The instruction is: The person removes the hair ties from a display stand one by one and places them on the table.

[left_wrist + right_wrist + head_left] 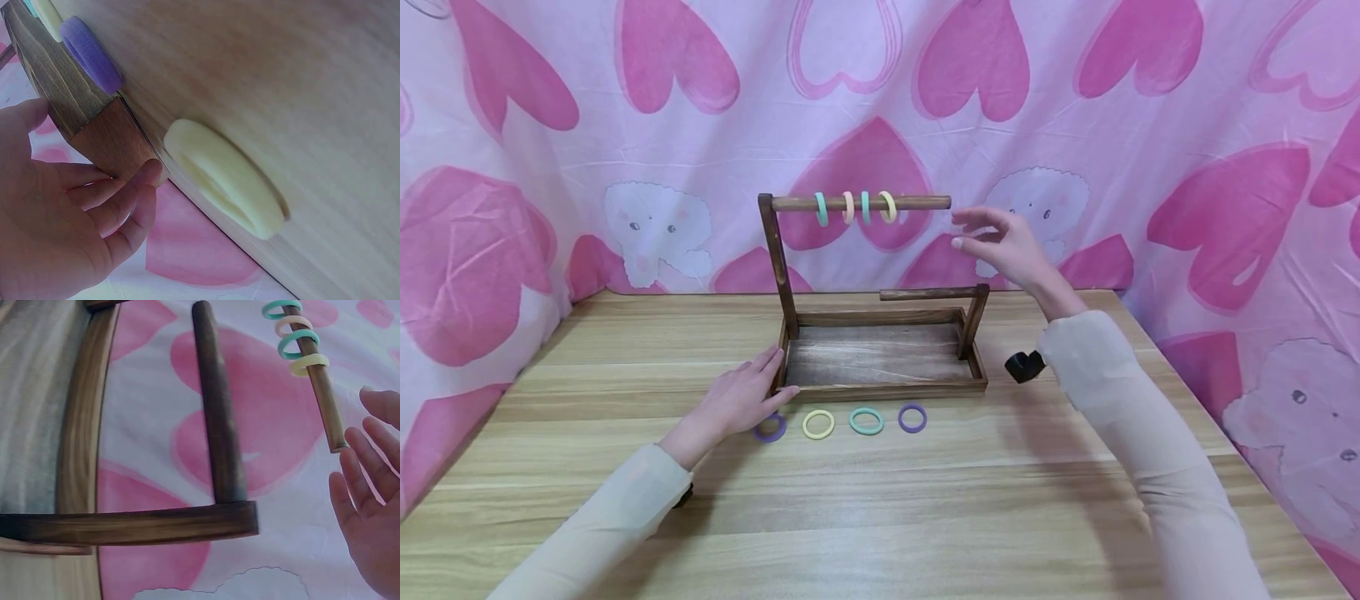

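Hands first: right hand (1007, 246) is raised just off the free right end of the upper rod (861, 202), fingers relaxed and spread, holding nothing; left hand (741, 400) lies flat on the surface (880, 517), straight fingers touching the near-left corner of the wooden rack (880, 354), gripping nothing. Four rings already hang on the upper rod: teal, peach, teal, yellow (887, 207). Four more lie in a row on the surface just near of the rack: purple ring (771, 428) partly under the left hand, yellow ring (818, 424), teal ring (867, 421), second purple ring (912, 418). Lower rod (928, 293) on the right post is bare. Black object (1024, 366) sits beside the right sleeve. Risk, as I judge it: the yellow ring sits nearest the open end, so a knock from the right hand could slide it off; the left wrist could drag the purple ring. Right wrist view shows the gap between fingertips (350, 459) and rod tip clearly, which the head view flattens. Left wrist view shows finger contact with the rack corner.
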The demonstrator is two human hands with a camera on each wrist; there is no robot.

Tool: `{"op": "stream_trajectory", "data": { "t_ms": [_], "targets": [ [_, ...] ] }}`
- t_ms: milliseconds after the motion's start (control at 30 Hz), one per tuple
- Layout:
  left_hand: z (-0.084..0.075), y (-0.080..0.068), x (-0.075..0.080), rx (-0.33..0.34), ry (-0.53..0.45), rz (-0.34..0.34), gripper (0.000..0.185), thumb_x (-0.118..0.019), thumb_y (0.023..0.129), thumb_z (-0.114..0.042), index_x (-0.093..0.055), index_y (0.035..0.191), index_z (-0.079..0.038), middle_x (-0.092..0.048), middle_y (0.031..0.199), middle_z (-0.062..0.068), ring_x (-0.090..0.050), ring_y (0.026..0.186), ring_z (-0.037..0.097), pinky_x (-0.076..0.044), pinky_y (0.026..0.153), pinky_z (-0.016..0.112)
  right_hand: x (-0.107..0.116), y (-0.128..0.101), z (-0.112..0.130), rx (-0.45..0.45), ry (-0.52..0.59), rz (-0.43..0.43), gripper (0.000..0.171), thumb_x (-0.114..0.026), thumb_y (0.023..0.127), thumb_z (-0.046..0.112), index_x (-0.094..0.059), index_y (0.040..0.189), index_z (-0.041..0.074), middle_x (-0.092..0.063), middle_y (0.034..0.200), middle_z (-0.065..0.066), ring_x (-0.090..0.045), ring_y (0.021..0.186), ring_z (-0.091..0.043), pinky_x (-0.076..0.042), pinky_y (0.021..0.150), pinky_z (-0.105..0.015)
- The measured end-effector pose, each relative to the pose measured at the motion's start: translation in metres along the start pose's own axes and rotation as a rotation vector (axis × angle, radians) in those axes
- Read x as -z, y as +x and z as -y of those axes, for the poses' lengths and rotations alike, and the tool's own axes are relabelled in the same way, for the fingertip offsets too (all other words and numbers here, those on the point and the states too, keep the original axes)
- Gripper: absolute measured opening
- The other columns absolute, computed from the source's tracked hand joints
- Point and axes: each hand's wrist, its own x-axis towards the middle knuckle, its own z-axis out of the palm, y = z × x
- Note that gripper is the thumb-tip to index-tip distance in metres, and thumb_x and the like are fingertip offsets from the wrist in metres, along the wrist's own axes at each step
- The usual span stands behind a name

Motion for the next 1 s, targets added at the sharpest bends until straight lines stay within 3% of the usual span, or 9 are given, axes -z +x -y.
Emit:
{"op": "stream_trajectory", "data": {
  "t_ms": [133, 367, 600, 800, 1000],
  "targets": [
    [0.001, 0.001, -0.001, -0.002, 0.0, -0.016, 0.071, -0.045, 0.088, -0.048, -0.033, 0.133, 0.006, -0.032, 0.135, 0.022, -0.043, 0.107, 0.045, -0.037, 0.084, 0.052, -0.002, 0.005, 0.02, 0.018, -0.014, -0.031, 0.043, -0.064, 0.078, 0.005, -0.051, 0.118, -0.006, -0.052, 0.115, -0.018, -0.048, 0.1, -0.025, -0.038, 0.087, -0.032],
    [0.002, 0.002, -0.003, -0.001, -0.002, -0.029, 0.07, -0.046, 0.087, -0.048, -0.034, 0.133, 0.005, -0.033, 0.135, 0.021, -0.045, 0.105, 0.045, -0.039, 0.081, 0.053, -0.003, 0.019, 0.038, 0.043, -0.1, -0.02, 0.045, -0.065, 0.079, 0.011, -0.052, 0.121, 0.0, -0.052, 0.119, -0.011, -0.043, 0.109, -0.019, -0.032, 0.093, -0.032],
    [0.002, 0.001, -0.003, -0.004, -0.003, -0.023, 0.07, -0.046, 0.087, -0.047, -0.034, 0.133, 0.005, -0.032, 0.135, 0.021, -0.044, 0.106, 0.045, -0.038, 0.082, 0.053, -0.006, 0.037, 0.045, 0.001, -0.154, 0.104, 0.051, -0.066, 0.079, 0.015, -0.049, 0.126, 0.007, -0.048, 0.125, -0.007, -0.042, 0.112, -0.019, -0.033, 0.091, -0.034],
    [0.002, 0.002, -0.002, 0.001, -0.005, -0.009, 0.071, -0.045, 0.087, -0.048, -0.032, 0.134, 0.004, -0.031, 0.136, 0.021, -0.043, 0.107, 0.045, -0.038, 0.083, 0.053, -0.011, 0.061, 0.031, -0.066, -0.155, 0.22, 0.055, -0.066, 0.079, 0.017, -0.045, 0.13, 0.015, -0.041, 0.131, -0.005, -0.044, 0.109, -0.02, -0.038, 0.086, -0.033],
    [0.001, 0.002, -0.002, 0.004, -0.01, -0.001, 0.071, -0.044, 0.087, -0.048, -0.032, 0.134, 0.004, -0.03, 0.136, 0.021, -0.043, 0.107, 0.045, -0.037, 0.083, 0.053, -0.021, 0.077, 0.024, -0.019, -0.165, 0.288, 0.057, -0.067, 0.076, 0.006, -0.044, 0.129, 0.007, -0.042, 0.128, -0.011, -0.048, 0.106, -0.02, -0.037, 0.088, -0.032]
  ]
}}
